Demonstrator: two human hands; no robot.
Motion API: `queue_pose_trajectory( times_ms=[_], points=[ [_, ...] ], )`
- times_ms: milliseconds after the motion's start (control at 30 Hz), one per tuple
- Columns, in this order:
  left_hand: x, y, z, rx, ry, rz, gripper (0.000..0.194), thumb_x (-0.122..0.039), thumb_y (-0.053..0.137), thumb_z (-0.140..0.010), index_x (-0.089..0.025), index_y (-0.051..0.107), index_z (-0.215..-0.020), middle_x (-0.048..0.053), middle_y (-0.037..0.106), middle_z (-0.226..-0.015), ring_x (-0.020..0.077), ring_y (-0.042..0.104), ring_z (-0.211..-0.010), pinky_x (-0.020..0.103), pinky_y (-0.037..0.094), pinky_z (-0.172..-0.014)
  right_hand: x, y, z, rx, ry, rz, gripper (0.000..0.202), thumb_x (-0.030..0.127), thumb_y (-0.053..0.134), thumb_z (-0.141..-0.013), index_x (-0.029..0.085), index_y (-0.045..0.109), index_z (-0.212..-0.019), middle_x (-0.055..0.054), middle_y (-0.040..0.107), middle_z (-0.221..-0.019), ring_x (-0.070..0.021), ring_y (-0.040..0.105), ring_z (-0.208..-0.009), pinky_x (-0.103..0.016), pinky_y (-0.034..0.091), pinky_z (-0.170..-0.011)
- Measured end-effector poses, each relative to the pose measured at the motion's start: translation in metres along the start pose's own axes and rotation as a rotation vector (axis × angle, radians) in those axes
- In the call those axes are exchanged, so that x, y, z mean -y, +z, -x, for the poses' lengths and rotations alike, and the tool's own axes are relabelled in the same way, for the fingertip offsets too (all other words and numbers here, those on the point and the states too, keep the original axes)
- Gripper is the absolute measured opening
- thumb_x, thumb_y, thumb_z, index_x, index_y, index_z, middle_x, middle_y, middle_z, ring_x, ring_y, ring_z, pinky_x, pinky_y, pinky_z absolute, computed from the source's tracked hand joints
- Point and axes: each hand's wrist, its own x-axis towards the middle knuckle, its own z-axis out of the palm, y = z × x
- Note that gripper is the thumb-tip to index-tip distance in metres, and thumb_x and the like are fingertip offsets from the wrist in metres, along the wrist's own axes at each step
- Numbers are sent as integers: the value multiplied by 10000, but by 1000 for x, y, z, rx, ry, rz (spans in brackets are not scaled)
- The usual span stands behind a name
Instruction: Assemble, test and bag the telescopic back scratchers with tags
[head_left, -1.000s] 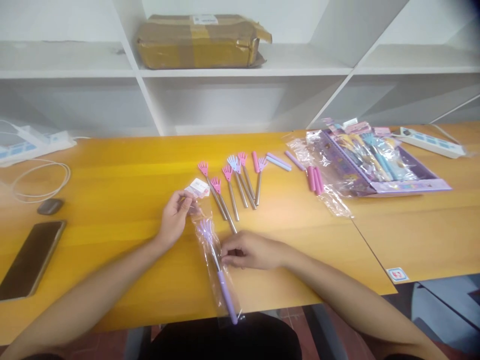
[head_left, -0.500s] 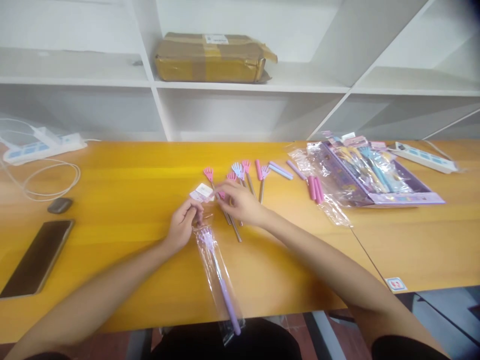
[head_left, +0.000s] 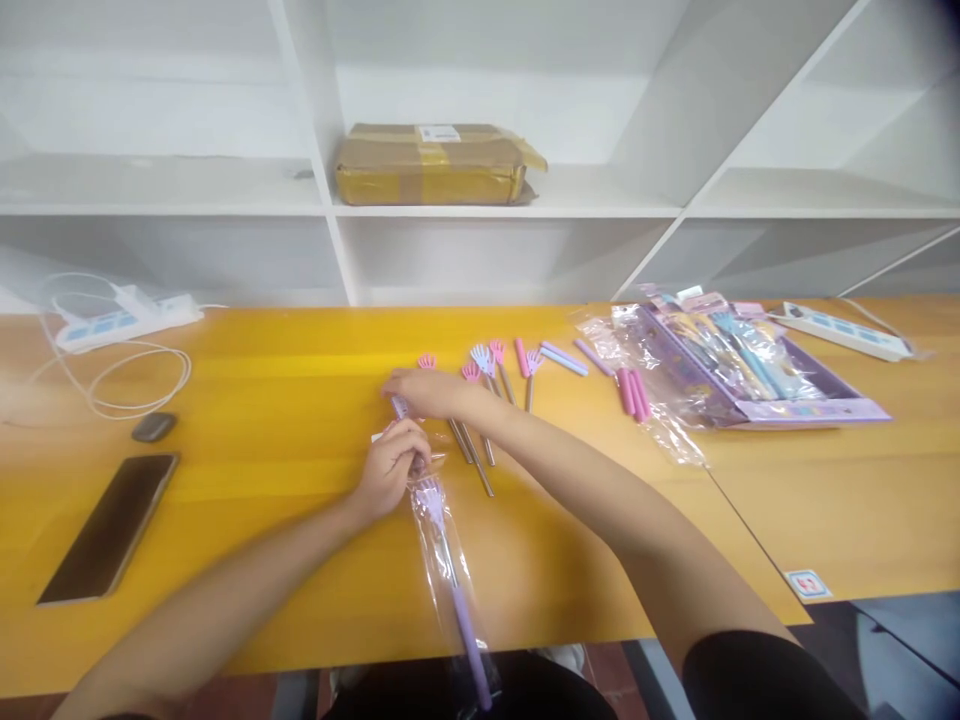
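A purple back scratcher [head_left: 469,635] with a hand-shaped head and a metal rod lies in a clear plastic bag [head_left: 448,530] that reaches over the table's front edge. My left hand [head_left: 391,468] is closed on the bag's upper end, just above the scratcher's head. Beyond it, my right hand [head_left: 421,393] has its fingers bent over the bag's printed purple card [head_left: 400,406], partly hiding it. Close to my right forearm lie several loose back scratchers with pink, blue and purple heads, among them a blue one [head_left: 481,357]; the arm covers parts of their metal rods.
Pink grip sleeves [head_left: 634,394] and blue-purple ones [head_left: 564,358] lie to the right. Behind them stands a purple display box [head_left: 817,410] of bagged scratchers. At left are a phone [head_left: 109,530], a dark small case [head_left: 154,427] and a power strip [head_left: 131,322]. A taped carton [head_left: 435,175] sits on the shelf.
My right hand has moved left and over the card, which now shows its purple printed side rather than white. The whole view has shifted, with the shelf lower in it.
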Motion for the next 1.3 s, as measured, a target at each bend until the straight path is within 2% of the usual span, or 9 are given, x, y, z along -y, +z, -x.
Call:
queue_pose_trajectory(
  times_ms=[233,400,500,667,800,900,1000,1133,1300],
  points=[
    [-8,0,-3,5,-10,-18,271,-178,486,-1028,-198,705,-869,26,628,-867,142,591,-697,262,499,-635,-11,-4,0,-137,48,-164,141,67,812,-851,167,808,-950,-53,758,-1032,-157,675,-934,-248,462,-844],
    [-7,-1,-3,30,-52,20,240,-248,524,-1048,-201,733,-940,21,648,-889,128,598,-662,266,511,-661,-19,-6,15,-302,139,-336,37,151,830,-853,166,801,-870,-17,771,-953,-117,658,-820,-238,475,-803],
    [-9,0,-4,3,-43,-24,181,-271,600,-1019,-202,759,-967,36,670,-897,160,618,-743,285,513,-713,-18,-6,28,-408,188,-422,90,251,796,-893,164,773,-884,-14,769,-915,-118,654,-788,-250,503,-783],
    [-11,3,-6,-31,-51,-22,132,-296,692,-978,-199,781,-978,62,713,-940,184,638,-806,301,525,-741,-2,4,79,-726,211,-739,277,418,697,-972,190,670,-1129,-12,720,-928,-112,629,-687,-248,523,-641],
    [-9,5,-6,12,-172,103,233,-392,708,-993,-180,794,-1039,75,757,-962,156,657,-690,294,556,-675,16,35,132,-807,212,-944,340,528,695,-990,216,646,-1116,6,685,-848,-132,648,-676,-266,554,-626],
    [-8,2,-6,28,-193,131,281,-419,691,-1015,-172,813,-1072,99,790,-1021,185,717,-801,315,603,-770,22,63,153,-876,253,-948,344,567,683,-998,230,615,-1015,26,656,-762,-134,617,-634,-271,548,-619],
    [-6,-1,-6,98,-212,263,344,-444,638,-1050,-170,813,-1162,140,803,-1177,251,769,-1003,406,628,-960,21,78,162,-960,262,-880,358,582,680,-1000,230,619,-981,11,662,-785,-140,618,-646,-272,535,-605],
    [-4,-1,-8,184,-245,456,364,-424,656,-1040,-183,794,-1275,162,773,-1339,321,735,-1245,492,556,-1141,18,75,170,-1022,107,-603,236,451,715,-1015,222,689,-966,-39,707,-883,-167,667,-775,-311,564,-720],
    [-8,-1,-15,287,-362,660,486,-472,695,-989,-146,767,-1342,211,742,-1392,386,720,-1288,569,527,-1154,19,72,176,-971,40,-497,176,398,707,-1035,227,709,-994,-54,734,-900,-170,673,-775,-313,570,-707]
  ],
)
